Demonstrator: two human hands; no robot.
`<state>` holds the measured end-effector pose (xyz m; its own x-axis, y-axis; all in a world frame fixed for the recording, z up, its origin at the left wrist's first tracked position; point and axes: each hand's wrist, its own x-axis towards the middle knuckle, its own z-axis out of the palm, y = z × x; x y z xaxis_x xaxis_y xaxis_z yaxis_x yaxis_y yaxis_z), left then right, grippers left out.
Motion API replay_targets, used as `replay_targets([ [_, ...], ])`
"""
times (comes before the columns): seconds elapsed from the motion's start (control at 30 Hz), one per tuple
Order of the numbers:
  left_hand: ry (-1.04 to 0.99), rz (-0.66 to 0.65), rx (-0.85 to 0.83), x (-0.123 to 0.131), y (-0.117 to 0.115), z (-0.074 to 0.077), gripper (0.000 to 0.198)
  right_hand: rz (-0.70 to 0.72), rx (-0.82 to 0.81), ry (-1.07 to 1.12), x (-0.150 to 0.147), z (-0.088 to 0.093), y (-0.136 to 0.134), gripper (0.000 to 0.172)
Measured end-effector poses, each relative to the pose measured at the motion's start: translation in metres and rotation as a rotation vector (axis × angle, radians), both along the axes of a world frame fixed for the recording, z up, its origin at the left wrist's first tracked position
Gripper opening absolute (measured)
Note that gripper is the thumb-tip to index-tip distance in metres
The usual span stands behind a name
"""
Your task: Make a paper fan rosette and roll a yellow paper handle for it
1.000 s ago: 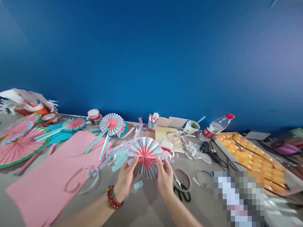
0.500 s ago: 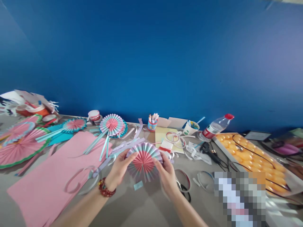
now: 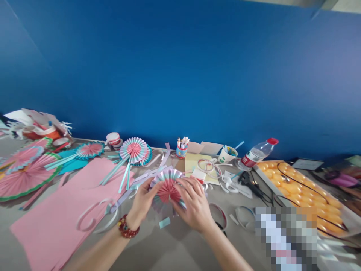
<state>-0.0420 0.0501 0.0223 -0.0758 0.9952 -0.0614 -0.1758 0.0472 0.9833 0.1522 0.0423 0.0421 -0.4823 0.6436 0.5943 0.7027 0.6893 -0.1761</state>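
Note:
A round pleated paper fan (image 3: 166, 186), pink at the centre with pale blue and lilac bands, is held upright above the grey table. My left hand (image 3: 143, 200) grips its left edge, thumb in front. My right hand (image 3: 194, 205) lies across its right side, fingers over the front face and thumb near the lower middle, hiding much of that half. Below the fan rests a small light-blue paper piece (image 3: 164, 223). Scissors (image 3: 220, 228) are partly covered by my right wrist, beside a curled paper strip (image 3: 220, 214).
Pink paper sheets (image 3: 64, 203) spread to the left, with a finished rosette (image 3: 133, 150) behind them. Farther left are larger pleated fans (image 3: 28, 177). Toward the wall stand a pen cup (image 3: 182, 149), a paper cup (image 3: 227, 154) and a bottle (image 3: 258, 153). A glue gun (image 3: 249, 183) and a balloon-filled tray (image 3: 299, 188) occupy the right.
My right hand has shifted left from the fan's right edge onto its front, its fingers now reaching over the pleats. My left hand keeps its grip.

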Motion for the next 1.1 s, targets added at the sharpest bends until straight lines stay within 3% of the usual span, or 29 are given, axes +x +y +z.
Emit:
replay_targets([
  [0.37, -0.162, -0.015, -0.069, 0.011, -0.007, 0.000, 0.031, -0.022, 0.018, 0.014, -0.007, 0.004, 0.000, 0.027],
  [0.77, -0.170, -0.019, -0.095, 0.011, -0.009, 0.008, 0.029, 0.045, 0.042, -0.047, -0.004, 0.010, 0.009, 0.013],
  [1.1, -0.198, 0.013, -0.107, 0.012, -0.009, 0.002, 0.033, 0.088, 0.007, -0.033, -0.004, 0.015, 0.014, 0.017],
])
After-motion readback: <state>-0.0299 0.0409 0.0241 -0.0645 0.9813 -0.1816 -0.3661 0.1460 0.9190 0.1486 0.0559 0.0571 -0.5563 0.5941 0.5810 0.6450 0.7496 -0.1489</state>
